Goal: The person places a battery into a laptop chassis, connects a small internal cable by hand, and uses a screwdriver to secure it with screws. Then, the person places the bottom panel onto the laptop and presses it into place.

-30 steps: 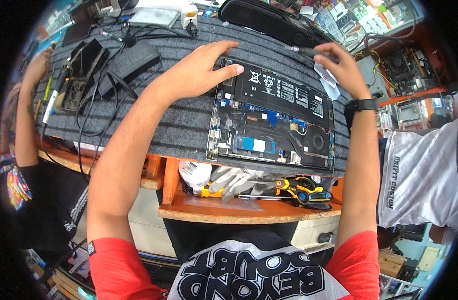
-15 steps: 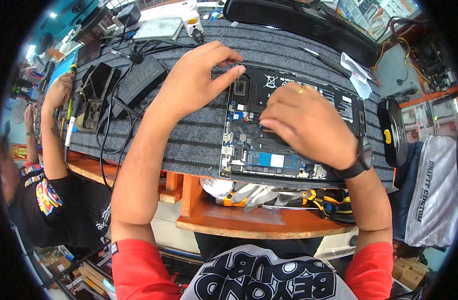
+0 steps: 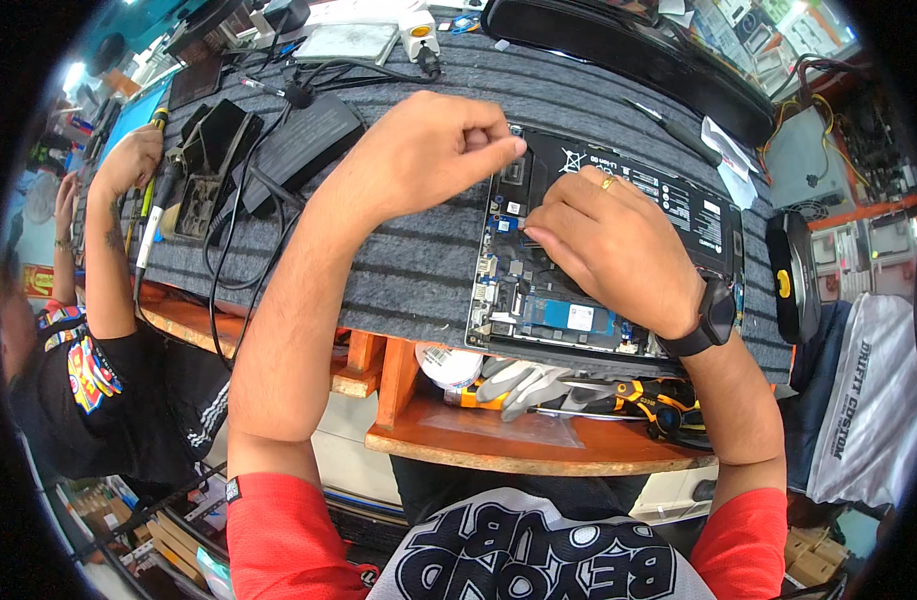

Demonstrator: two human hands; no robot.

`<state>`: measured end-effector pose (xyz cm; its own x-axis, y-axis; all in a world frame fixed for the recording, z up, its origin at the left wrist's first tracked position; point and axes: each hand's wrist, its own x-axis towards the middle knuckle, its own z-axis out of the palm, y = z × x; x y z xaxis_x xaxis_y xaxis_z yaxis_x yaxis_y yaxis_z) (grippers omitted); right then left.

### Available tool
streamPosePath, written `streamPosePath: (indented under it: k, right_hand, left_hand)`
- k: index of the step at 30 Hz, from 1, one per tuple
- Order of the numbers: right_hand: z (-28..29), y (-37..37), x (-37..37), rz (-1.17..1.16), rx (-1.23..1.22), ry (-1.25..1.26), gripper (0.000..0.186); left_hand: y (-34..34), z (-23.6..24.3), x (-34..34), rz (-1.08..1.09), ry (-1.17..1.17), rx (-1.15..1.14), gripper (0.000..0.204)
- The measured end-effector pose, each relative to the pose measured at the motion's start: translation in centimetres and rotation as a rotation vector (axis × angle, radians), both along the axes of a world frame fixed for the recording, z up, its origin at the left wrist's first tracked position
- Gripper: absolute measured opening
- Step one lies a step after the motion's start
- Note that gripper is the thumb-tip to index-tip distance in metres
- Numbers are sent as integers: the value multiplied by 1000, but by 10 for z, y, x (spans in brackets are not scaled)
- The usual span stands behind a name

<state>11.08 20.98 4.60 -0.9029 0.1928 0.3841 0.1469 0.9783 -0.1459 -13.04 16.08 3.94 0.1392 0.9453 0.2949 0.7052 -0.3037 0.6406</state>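
A laptop (image 3: 703, 225) lies with its bottom cover off, battery and circuit board showing, on a grey ribbed mat (image 3: 398, 270). My left hand (image 3: 428, 150) is at its back left corner, fingers curled and thumb tip on that corner. Over the board, left of centre, my right hand (image 3: 618, 260) has its fingers bent inward at small connectors; their tips and anything between them are hidden. Beyond the laptop lie a dark-handled screwdriver (image 3: 683, 135) and a crumpled white paper (image 3: 738, 175).
A power brick (image 3: 293, 150), cables and black holder (image 3: 213, 170) sit left; a black case (image 3: 793, 280) right. A long black object (image 3: 638, 60) lines the back. Below is a shelf (image 3: 538, 440) with gloves and tools. A co-worker's hand (image 3: 133, 155) is at the left.
My right hand has left the screwdriver at the back and moved down and left onto the laptop's board. My left hand has settled on the corner. The view has shifted.
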Motion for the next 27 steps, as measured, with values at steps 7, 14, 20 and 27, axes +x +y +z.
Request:
streamPosePath:
  k: [7,14,20,27]
  right_hand:
    - [-8,-3,-3,-24,11,40,10]
    - [2,-8,0,-55,-171,1,10]
    - [7,-15,6,-93,-182,-67,9]
    - [6,-10,5,-73,-170,-18,9]
  left_hand:
    - [-9,16,6,-178,-149,-403,39]
    - [-10,10,2,-203,-128,-383,36]
    - [-7,8,-1,-192,-7,-276,33]
    - [-10,7,4,-190,-113,-240,20]
